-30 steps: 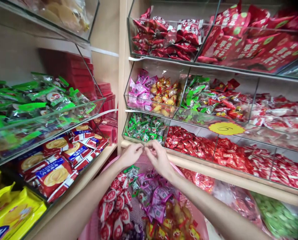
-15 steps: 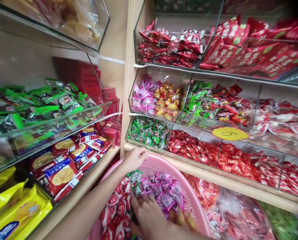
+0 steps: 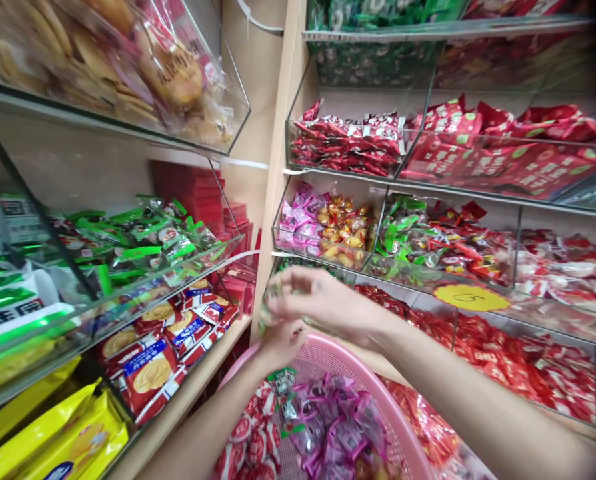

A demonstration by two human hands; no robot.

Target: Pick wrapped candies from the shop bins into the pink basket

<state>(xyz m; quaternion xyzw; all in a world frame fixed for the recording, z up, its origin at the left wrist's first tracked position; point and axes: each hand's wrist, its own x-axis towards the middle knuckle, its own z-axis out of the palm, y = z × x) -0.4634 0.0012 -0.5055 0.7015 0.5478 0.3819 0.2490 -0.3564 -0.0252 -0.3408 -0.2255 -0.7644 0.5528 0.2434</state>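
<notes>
A pink plastic basket (image 3: 378, 393) holds purple-wrapped candies (image 3: 338, 413), red-and-white candies (image 3: 255, 427) and a few green-and-clear ones (image 3: 288, 403). My left hand (image 3: 285, 337) is closed on the basket's far rim. Just above it, my right hand (image 3: 305, 293) has curled fingers around green-wrapped candy (image 3: 273, 300), blurred by motion. Behind my right hand, the bin of small green candies (image 3: 298, 265) is mostly hidden.
Clear-fronted shelves on the right hold red packets (image 3: 351, 143), purple and gold candies, and a yellow price tag (image 3: 472, 297). Left shelves hold green packets (image 3: 148, 230), red-and-blue biscuits (image 3: 153, 373) and yellow packs (image 3: 78, 433). A wooden post (image 3: 278, 133) stands between.
My right hand has risen out of the basket to beside the green candy bin, with green-wrapped candy now in its fingers. My left hand stays on the rim. The view has shifted upward.
</notes>
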